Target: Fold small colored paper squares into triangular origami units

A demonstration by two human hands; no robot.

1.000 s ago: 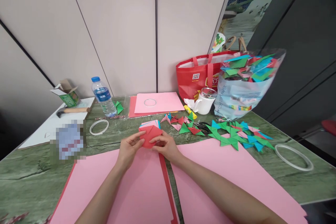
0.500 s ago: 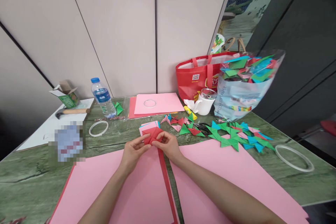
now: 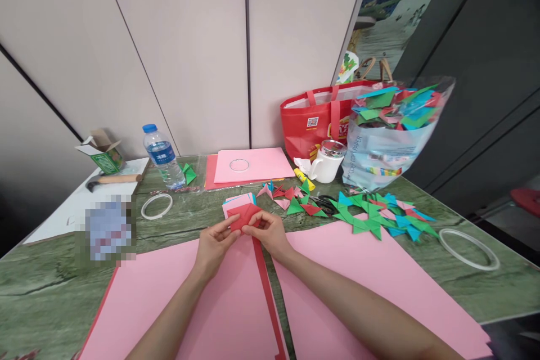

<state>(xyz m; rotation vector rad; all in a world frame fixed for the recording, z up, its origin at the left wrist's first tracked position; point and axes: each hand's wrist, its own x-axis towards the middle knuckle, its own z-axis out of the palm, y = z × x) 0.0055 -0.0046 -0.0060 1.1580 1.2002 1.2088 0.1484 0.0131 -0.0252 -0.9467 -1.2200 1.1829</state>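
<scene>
1. Left hand [image 3: 214, 244]: thumb and fingers pinched on the left side of the red paper [image 3: 245, 218].
2. Right hand [image 3: 270, 233]: thumb and fingers pinched on the right side of the same piece. Hands close together, only the paper between them.
3. Red paper: small, with visible folds, held between both hands. Sits just in front of the paper stack [image 3: 237, 200] and overlaps it in view. Exact fold shape too small to tell.
4. Paper stack: small pieces, pink on top, blue showing at the edge, lying on the table [image 3: 46, 278].
5. Under the forearms: left pink sheet [image 3: 169, 292] with a red edge showing, right pink sheet [image 3: 358, 281] beside it, narrow gap between.
6. Right of the stack: loose folded pieces [image 3: 294, 205] in pink, red, green and blue; black-handled scissors [image 3: 325, 203]; green spiky ring [image 3: 358, 218] of folded paper.
7. Behind those: yellow glue stick [image 3: 304, 179], white mug [image 3: 328, 167], red bag [image 3: 304, 129], clear bag [image 3: 375, 152] packed with colored folded pieces.
8. Left side: water bottle [image 3: 162, 154], green folded piece [image 3: 189, 173] beside it, white ring [image 3: 152, 217] in front. Hammer [image 3: 116, 179] and open green box [image 3: 107, 162] on a white sheet [image 3: 54, 214].
9. Far right: second white ring [image 3: 485, 267], flat on the table.
</scene>
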